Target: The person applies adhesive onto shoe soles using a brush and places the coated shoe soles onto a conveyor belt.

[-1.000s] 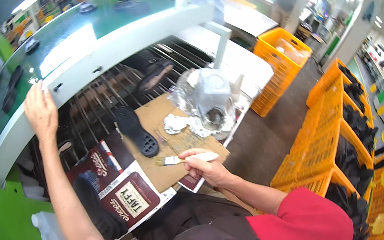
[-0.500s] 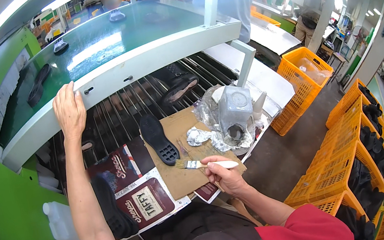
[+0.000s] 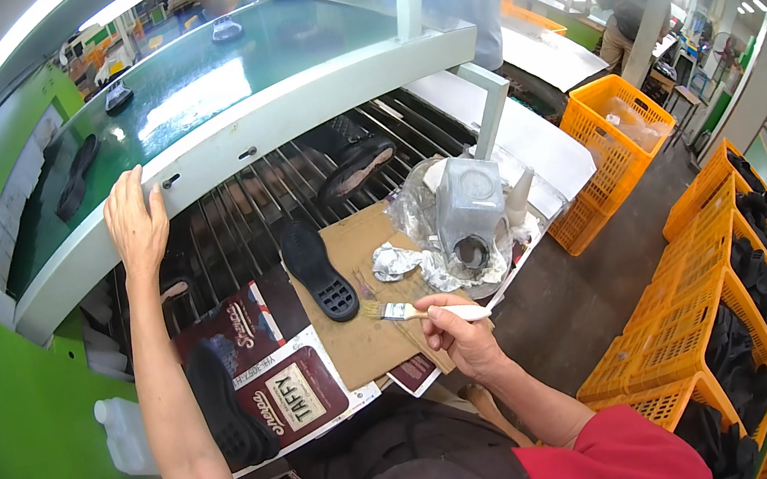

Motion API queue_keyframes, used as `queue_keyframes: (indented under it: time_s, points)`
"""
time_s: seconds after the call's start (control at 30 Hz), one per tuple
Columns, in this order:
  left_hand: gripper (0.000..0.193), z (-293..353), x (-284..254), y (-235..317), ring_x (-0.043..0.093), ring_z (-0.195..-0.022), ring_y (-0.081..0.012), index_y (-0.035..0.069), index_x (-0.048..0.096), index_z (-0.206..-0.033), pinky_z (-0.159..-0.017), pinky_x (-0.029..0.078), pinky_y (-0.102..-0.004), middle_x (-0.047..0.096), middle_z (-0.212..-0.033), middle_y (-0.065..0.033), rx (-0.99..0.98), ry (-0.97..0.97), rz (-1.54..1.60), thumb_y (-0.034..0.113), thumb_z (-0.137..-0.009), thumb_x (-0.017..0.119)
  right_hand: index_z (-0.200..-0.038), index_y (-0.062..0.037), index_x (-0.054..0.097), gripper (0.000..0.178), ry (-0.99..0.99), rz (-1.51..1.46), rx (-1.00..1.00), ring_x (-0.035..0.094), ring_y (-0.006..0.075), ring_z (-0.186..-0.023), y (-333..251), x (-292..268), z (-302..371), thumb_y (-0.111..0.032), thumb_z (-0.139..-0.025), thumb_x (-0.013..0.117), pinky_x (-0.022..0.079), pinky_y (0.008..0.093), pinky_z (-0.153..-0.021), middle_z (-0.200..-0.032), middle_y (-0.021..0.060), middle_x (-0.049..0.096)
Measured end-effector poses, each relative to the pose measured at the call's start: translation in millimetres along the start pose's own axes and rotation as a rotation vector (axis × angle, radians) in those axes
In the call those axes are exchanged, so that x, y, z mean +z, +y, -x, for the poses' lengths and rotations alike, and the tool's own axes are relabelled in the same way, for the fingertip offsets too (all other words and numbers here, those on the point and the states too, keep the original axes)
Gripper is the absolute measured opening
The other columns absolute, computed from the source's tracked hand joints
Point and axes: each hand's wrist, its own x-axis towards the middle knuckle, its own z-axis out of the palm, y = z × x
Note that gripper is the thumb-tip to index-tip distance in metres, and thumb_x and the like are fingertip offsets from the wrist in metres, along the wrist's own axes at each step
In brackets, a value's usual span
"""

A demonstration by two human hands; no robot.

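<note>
My left hand (image 3: pixel 136 220) lies over the pale metal rail (image 3: pixel 219 165) with its fingers stretched out, holding nothing. My right hand (image 3: pixel 460 333) grips a paintbrush (image 3: pixel 446 310) by its white handle. Its bristles point left, a little apart from the near end of a black shoe sole (image 3: pixel 307 257). That sole lies on a brown cardboard sheet (image 3: pixel 352 351), its gridded end toward me. Crumpled white material (image 3: pixel 397 260) and a translucent plastic container (image 3: pixel 468 210) sit right of the sole. More black soles (image 3: pixel 220 404) lie beside my left forearm, on printed cardboard.
Behind the rail a green conveyor belt (image 3: pixel 202 62) carries several shoe parts. Metal rollers (image 3: pixel 245 202) run beneath it, with a black shoe (image 3: pixel 356 165) on them. Orange crates (image 3: pixel 662 294) stand at the right, some filled with black pieces. A white jug (image 3: pixel 125 437) is at the left. Other people stand beyond.
The brush in my right hand has shifted slightly right, its bristles moving off from the sole's near end. My left hand stays on the rail. The whole view has shifted a little.
</note>
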Motion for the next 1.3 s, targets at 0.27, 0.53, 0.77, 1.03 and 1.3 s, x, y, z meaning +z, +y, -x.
queue_keyframes:
  time_s: [0.27, 0.53, 0.77, 1.03, 1.3]
  points:
    - [0.059, 1, -9, 2, 0.046, -0.122, -0.0302, 0.003, 0.052, -0.127, -0.106, 0.030, -0.0412, 0.053, -0.126, -0.0157, -0.005, -0.058, -0.022, 0.028, -0.077, 0.071, -0.108, 0.0006, 0.060, 0.024, 0.034, -0.008, -0.005, 0.053, 0.0117, -0.061, 0, 0, -4, -0.016, -0.090, 0.061, 0.044, 0.0235, -0.056, -0.076, 0.0061, 0.060]
    - [0.054, 3, -4, 0, 0.048, -0.119, -0.0301, 0.003, 0.053, -0.123, -0.104, 0.032, -0.0414, 0.055, -0.122, -0.0149, 0.008, 0.013, -0.018, 0.028, -0.079, 0.070, -0.107, 0.0008, 0.061, 0.022, 0.034, -0.008, -0.015, 0.052, 0.0123, -0.060, 6, -3, -10, -0.013, -0.090, 0.061, 0.043, 0.0244, -0.055, -0.076, 0.0062, 0.059]
    - [0.049, 2, -3, 3, 0.048, -0.118, -0.0300, 0.002, 0.055, -0.122, -0.104, 0.031, -0.0427, 0.056, -0.121, -0.0149, 0.020, 0.036, -0.011, 0.027, -0.082, 0.068, -0.105, 0.0002, 0.059, 0.020, 0.063, -0.002, -0.040, 0.052, 0.0132, -0.060, 2, -7, -16, -0.013, -0.091, 0.059, 0.042, 0.0247, -0.055, -0.076, 0.0067, 0.059]
    - [0.051, 2, -2, 4, 0.048, -0.117, -0.0292, 0.002, 0.055, -0.121, -0.102, 0.032, -0.0417, 0.056, -0.120, -0.0140, 0.031, 0.071, -0.024, 0.032, -0.081, 0.068, -0.105, -0.0013, 0.059, 0.019, 0.033, -0.046, -0.085, 0.051, 0.0128, -0.060, -13, 5, -20, -0.015, -0.091, 0.058, 0.042, 0.0245, -0.055, -0.075, 0.0063, 0.058]
    - [0.048, 3, 6, -2, 0.049, -0.114, -0.0288, 0.003, 0.056, -0.119, -0.100, 0.033, -0.0414, 0.056, -0.117, -0.0127, 0.026, 0.115, -0.025, 0.032, -0.083, 0.066, -0.106, 0.0019, 0.060, 0.021, 0.025, -0.069, -0.124, 0.053, 0.0126, -0.059, -19, 14, -26, -0.013, -0.091, 0.059, 0.043, 0.0238, -0.055, -0.076, 0.0070, 0.060]
